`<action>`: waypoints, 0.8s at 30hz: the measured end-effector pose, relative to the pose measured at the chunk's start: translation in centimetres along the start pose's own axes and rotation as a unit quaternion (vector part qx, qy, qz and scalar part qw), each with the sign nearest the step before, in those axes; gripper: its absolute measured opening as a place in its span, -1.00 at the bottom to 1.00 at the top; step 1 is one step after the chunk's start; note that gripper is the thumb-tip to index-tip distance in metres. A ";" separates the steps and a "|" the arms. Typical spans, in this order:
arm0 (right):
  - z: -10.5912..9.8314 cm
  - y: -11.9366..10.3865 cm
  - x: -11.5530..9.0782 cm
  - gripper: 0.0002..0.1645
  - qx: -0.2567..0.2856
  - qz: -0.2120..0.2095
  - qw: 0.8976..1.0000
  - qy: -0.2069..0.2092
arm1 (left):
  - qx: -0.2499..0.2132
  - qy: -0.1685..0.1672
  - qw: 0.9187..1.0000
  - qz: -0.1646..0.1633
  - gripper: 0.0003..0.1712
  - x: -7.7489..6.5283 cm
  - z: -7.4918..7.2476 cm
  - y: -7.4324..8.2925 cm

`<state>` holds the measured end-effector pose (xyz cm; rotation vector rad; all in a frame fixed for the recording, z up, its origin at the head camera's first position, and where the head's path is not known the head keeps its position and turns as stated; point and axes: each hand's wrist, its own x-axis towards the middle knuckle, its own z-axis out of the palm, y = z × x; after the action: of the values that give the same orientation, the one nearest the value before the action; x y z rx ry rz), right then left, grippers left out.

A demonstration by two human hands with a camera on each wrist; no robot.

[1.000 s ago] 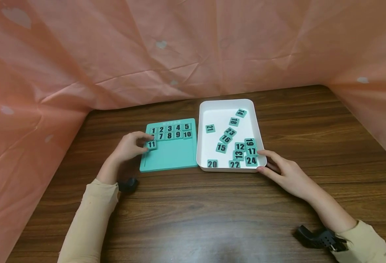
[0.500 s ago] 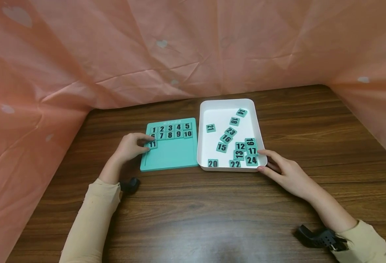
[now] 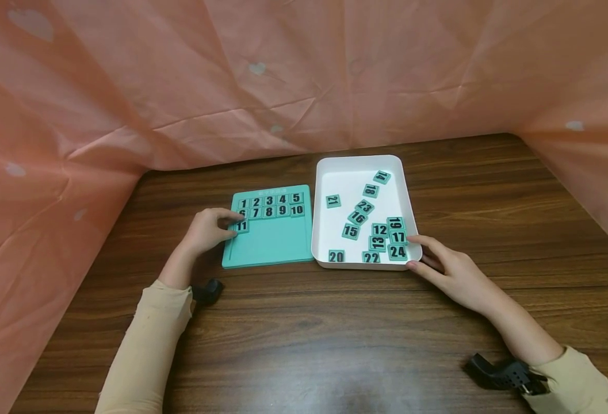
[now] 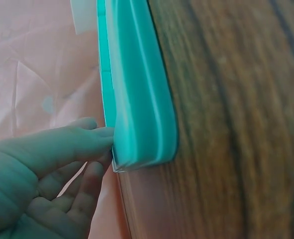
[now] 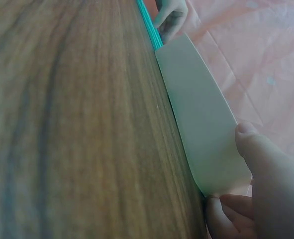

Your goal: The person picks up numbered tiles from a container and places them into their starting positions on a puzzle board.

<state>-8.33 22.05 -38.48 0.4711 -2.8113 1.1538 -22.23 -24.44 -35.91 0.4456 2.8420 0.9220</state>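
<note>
My left hand (image 3: pixel 204 231) is at the left side of a teal number board (image 3: pixel 270 246), thumb and forefinger pinching the number 11 tile (image 3: pixel 242 226) below the 6. Two rows of tiles, 1 to 10, fill the board's upper part; the forefinger partly covers the 6. In the left wrist view the thumb is right at the board's edge (image 4: pixel 142 99). My right hand (image 3: pixel 456 277) grips the near right corner of a white tray (image 3: pixel 345 165), thumb at the front and fingers along the side. The right wrist view shows the tray's outer wall (image 5: pixel 199 109) between thumb and fingers.
Loose number tiles lie in the tray, among them 14 (image 3: pixel 382 177), 21 (image 3: pixel 333 201), 20 (image 3: pixel 336 256) and a cluster around 12 (image 3: pixel 379 230). Board and tray stand side by side on a wooden table (image 3: pixel 304 328). A pink cloth (image 3: pixel 304 75) hangs behind and at both sides.
The 11 tile has shifted slightly at the left fingertips and now lies closer under the 6. The right hand keeps its place on the tray; the whole view has drifted a little.
</note>
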 end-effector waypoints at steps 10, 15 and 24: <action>0.0 0.1 0.1 -0.42 -0.002 -0.002 1.000 -0.001 | -0.008 -0.006 1.000 -0.006 -0.60 0.1 -0.2 0.1; 0.0 0.1 0.1 -0.41 0.001 0.004 1.000 -0.006 | -0.024 -0.014 1.000 -0.003 -0.59 0.0 -0.8 1.0; -0.1 0.0 0.1 -0.41 0.000 -0.001 1.000 -0.006 | -0.031 -0.008 0.997 0.070 -0.59 0.5 -1.3 4.0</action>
<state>-8.40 22.10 -38.46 0.4810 -2.8212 1.1534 -21.98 -21.88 -32.54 0.6478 2.7875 1.0226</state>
